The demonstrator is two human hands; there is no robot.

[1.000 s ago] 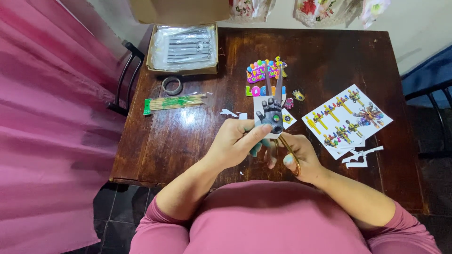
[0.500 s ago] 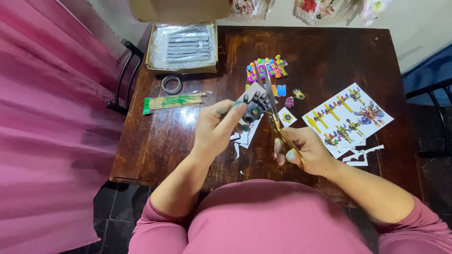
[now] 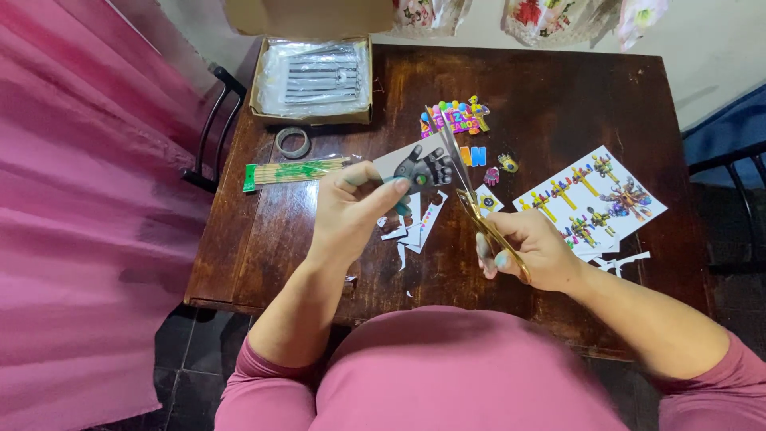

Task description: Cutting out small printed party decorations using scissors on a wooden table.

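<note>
My left hand [image 3: 351, 209] pinches a paper cutout [image 3: 419, 167] printed with a dark hand shape, held above the dark wooden table [image 3: 550, 96]. My right hand [image 3: 533, 249] grips gold-handled scissors [image 3: 469, 190], their blades pointing away from me and meeting the right edge of the cutout. White paper scraps [image 3: 415, 227] lie on the table beneath the two hands.
A printed sheet of colourful figures [image 3: 594, 203] lies to the right. Colourful cutouts [image 3: 455, 120] sit behind the hands. A cardboard box with plastic-wrapped items [image 3: 315, 78], a tape roll [image 3: 292, 142] and a pack of wooden sticks [image 3: 295, 170] lie at left. Pink fabric [image 3: 80, 215] hangs beside the table.
Both hands have risen and moved away from me. The cutout has turned in my left hand, and the scissors now point forward along its edge.
</note>
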